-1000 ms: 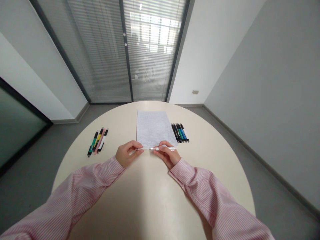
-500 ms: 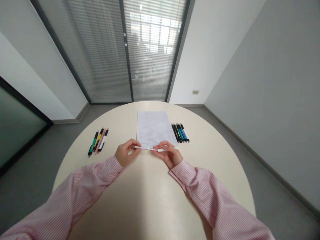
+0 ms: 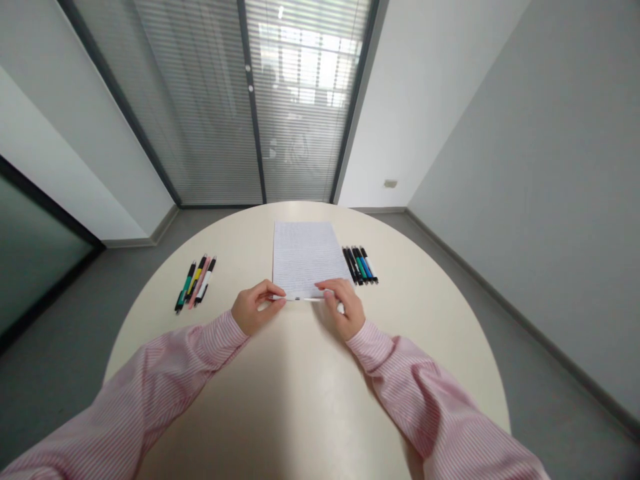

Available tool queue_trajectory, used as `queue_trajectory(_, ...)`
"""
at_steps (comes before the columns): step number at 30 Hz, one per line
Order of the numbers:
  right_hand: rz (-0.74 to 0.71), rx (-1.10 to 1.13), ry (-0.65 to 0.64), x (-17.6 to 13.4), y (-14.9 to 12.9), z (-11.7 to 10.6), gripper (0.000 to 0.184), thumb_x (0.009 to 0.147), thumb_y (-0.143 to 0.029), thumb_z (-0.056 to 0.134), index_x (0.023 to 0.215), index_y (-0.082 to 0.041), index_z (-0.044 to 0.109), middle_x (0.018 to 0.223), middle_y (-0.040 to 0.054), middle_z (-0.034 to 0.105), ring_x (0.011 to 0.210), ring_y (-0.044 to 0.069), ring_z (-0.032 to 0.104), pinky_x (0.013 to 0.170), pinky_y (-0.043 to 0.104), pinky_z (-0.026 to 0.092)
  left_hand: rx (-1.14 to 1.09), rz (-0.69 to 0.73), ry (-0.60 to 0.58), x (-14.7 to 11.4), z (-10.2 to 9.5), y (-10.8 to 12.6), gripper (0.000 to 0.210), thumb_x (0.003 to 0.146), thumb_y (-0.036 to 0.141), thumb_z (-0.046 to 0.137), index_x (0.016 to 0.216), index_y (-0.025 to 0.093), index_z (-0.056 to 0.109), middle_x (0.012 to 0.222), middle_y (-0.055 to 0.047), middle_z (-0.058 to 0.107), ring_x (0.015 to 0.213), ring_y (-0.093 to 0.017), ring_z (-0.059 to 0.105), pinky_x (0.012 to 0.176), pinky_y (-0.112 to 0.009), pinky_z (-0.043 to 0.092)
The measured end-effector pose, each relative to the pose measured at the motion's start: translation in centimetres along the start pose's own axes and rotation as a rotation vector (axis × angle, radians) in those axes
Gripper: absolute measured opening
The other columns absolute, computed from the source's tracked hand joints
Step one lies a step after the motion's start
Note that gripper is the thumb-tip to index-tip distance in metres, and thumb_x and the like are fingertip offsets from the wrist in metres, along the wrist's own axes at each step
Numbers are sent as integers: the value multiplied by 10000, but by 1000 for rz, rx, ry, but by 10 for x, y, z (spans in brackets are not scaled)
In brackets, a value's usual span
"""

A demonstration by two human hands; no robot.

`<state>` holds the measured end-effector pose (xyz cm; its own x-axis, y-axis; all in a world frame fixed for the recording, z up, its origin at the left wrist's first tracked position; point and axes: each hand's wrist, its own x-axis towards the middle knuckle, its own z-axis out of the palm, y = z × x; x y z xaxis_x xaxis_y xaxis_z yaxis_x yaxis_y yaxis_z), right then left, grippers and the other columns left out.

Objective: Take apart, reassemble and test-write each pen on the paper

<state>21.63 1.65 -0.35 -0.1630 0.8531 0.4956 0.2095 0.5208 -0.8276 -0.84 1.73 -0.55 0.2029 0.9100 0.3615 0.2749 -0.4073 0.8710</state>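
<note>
Between the finger and thumb of my left hand point(image 3: 257, 307) is one end of a slim white pen point(image 3: 311, 299), lying level just above the near edge of the paper point(image 3: 307, 257). A small dark band marks the pen near my left fingertips. Toward its other end, my right hand point(image 3: 346, 309) is palm down with bent fingers. A white piece, seemingly part of a pen barrel point(image 3: 341, 308), shows at my right thumb, mostly hidden by the hand. Whether the slim part and this piece are joined cannot be seen.
To the left lie several loose pens point(image 3: 197, 283), green, yellow, pink and white with black parts. Right of the paper, several dark, green, blue and white pens point(image 3: 360, 265) lie side by side. All rest on a round cream table point(image 3: 270, 413). A blind-covered glass partition point(image 3: 300, 147) stands behind.
My right hand has turned from palm up to palm down, and its white piece has shifted into the hand. More of the slim pen shows between the hands. My left hand barely moved.
</note>
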Motion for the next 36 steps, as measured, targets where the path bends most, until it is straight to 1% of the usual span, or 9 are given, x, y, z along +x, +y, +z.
queue_trajectory(2, -99, -188, -177, -1, -1, 4, 231, 827, -230, 521, 1026, -238, 638, 915, 67, 633, 857, 214, 508, 812, 375, 346, 22, 28, -17, -1, 1, 3, 147, 734, 273, 618, 806, 148, 598, 753, -43, 657, 692, -141, 645, 665, -224, 545)
queue_trajectory(4, -161, -336, -281, -2, 0, 8, 217, 868, -241, 467, 996, -210, 640, 843, 80, 622, 786, 205, 493, 751, 356, 355, 55, 44, -21, -1, 1, 4, 147, 739, 275, 617, 810, 146, 607, 755, -44, 664, 688, -139, 644, 664, -221, 544)
queue_trajectory(7, -201, -504, -340, -3, 3, 12, 255, 900, -241, 389, 924, -158, 629, 757, 90, 588, 726, 200, 474, 672, 327, 359, 85, 40, -34, -1, 1, 3, 160, 736, 289, 628, 803, 144, 620, 743, -46, 675, 668, -138, 645, 642, -213, 543)
queue_trajectory(10, -216, -556, -376, -5, 4, 14, 247, 899, -232, 377, 875, -138, 604, 701, 77, 577, 677, 191, 482, 634, 310, 361, 42, -22, -54, -2, 2, -2, 193, 725, 319, 647, 796, 142, 623, 713, -48, 689, 627, -142, 654, 599, -213, 547)
queue_trajectory(14, -240, -499, -359, -5, 3, 14, 244, 905, -236, 372, 834, -150, 589, 692, 65, 595, 664, 177, 509, 629, 290, 381, -104, -120, -84, -2, 3, -5, 253, 719, 356, 660, 814, 128, 606, 664, -56, 694, 570, -149, 660, 554, -228, 556)
queue_trajectory(18, -283, -415, -317, -2, 2, 12, 246, 915, -256, 368, 834, -165, 582, 699, 57, 605, 670, 164, 526, 639, 275, 406, -201, -140, -95, -1, 4, 1, 271, 743, 376, 641, 821, 121, 590, 658, -67, 695, 575, -155, 664, 570, -252, 569)
queue_trajectory(24, -309, -374, -264, -1, 1, 9, 244, 922, -260, 367, 827, -180, 577, 681, 42, 592, 659, 148, 534, 617, 260, 415, -231, -134, -91, 1, 4, 10, 288, 762, 394, 622, 825, 116, 576, 670, -80, 699, 576, -153, 665, 566, -250, 571)
queue_trajectory(33, -330, -386, -256, -2, 6, 5, 236, 917, -246, 375, 829, -170, 581, 669, 45, 582, 648, 153, 526, 609, 262, 416, -261, -165, -93, 0, 1, 5, 284, 759, 379, 634, 831, 108, 584, 701, -97, 703, 620, -168, 676, 599, -269, 577)
queue_trajectory(36, -329, -397, -243, -3, 9, 3, 228, 914, -242, 383, 836, -166, 583, 666, 47, 578, 650, 156, 529, 608, 262, 417, -266, -167, -70, 1, 0, 5, 286, 747, 379, 645, 823, 110, 588, 682, -89, 697, 616, -168, 675, 595, -265, 572)
